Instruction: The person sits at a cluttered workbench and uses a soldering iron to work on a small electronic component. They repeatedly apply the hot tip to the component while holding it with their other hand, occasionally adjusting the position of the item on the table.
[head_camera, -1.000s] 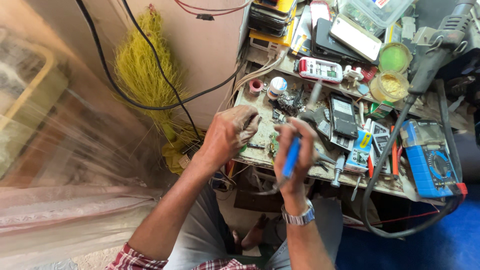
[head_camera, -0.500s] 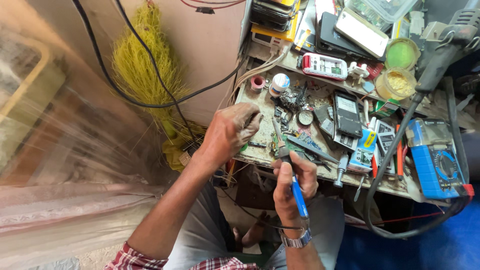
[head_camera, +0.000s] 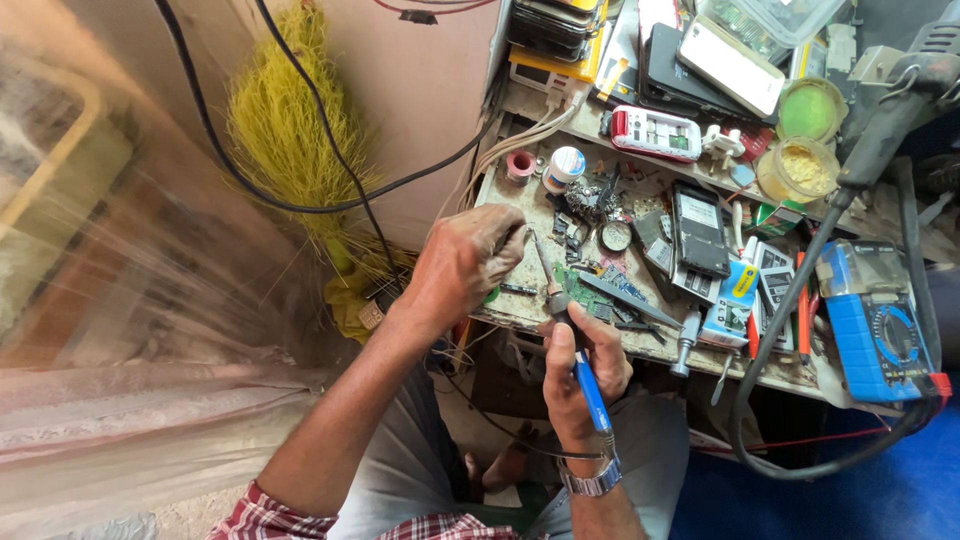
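- Soldering iron (head_camera: 575, 345), blue handle, sits in my right hand (head_camera: 585, 365); fingers wrapped tight round the handle, tip angled up toward the bench edge near the left hand.
- Left hand (head_camera: 465, 265) curled narrow at the near-left corner of the workbench (head_camera: 520, 310), fingertips pinched together; I cannot tell what small part it holds.
- Green circuit board (head_camera: 585, 285) lies on the bench just beside the iron's tip, between both hands.
- Wristwatch (head_camera: 590, 483), metal band, on my right wrist.
- Black phone (head_camera: 698, 232) lies face up in the middle of the bench, well past the board.
- Blue multimeter (head_camera: 875, 320) at the far right edge of the bench, apart from the hands.
- White and red phone (head_camera: 655, 133) on the raised shelf behind.
- Two round tubs, one green (head_camera: 808, 110), one with yellowish stuff (head_camera: 797, 170), on the shelf to the right.
- Screwdriver (head_camera: 688, 340) with grey handle at the bench front, right of my right hand.
- Black cable (head_camera: 300, 205) hangs across the wall left of the bench.
- Yellow broom (head_camera: 285, 140) leans on the wall behind the cable.
- Bench crowded with small parts, too small to tell.
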